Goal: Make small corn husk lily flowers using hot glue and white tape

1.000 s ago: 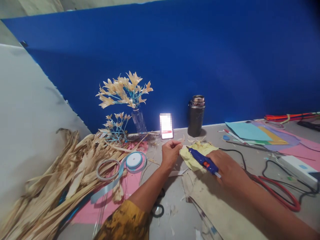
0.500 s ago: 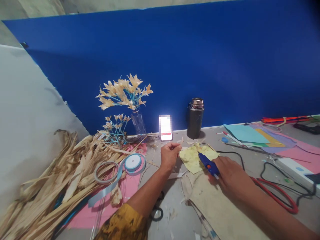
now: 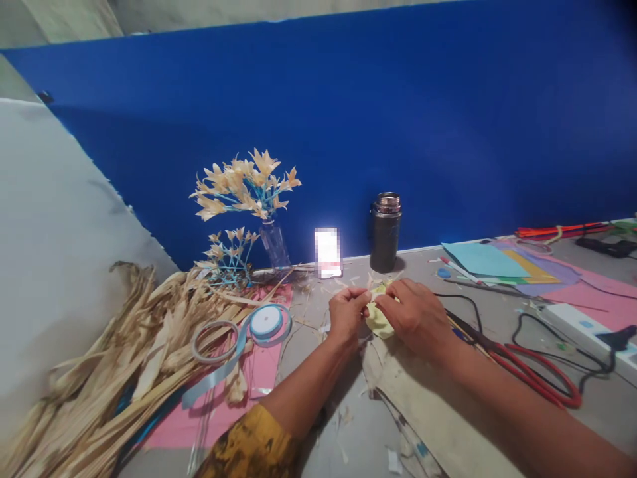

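My left hand (image 3: 347,313) and my right hand (image 3: 411,314) meet at the middle of the table, fingers closed on a small pale yellow husk piece (image 3: 377,320) pinched between them. The husk is folded or bunched and partly hidden under my right fingers. The blue glue gun that I held before is hidden behind my right forearm; only its black cord (image 3: 460,300) shows. Under my wrists lies a beige, stained sheet (image 3: 418,398).
A heap of dried husks (image 3: 99,358) fills the left. A light-blue ribbon spool (image 3: 265,321) lies on pink paper. A vase of husk flowers (image 3: 249,192), a lit phone (image 3: 328,252) and a dark flask (image 3: 385,232) stand at the blue backdrop. Coloured paper (image 3: 497,262), a power strip (image 3: 582,325) and red cable (image 3: 542,385) are right.
My right hand has let go of the blue glue gun and moved left onto the yellow husk piece, joining my left hand. The flat husk piece is now bunched between both hands.
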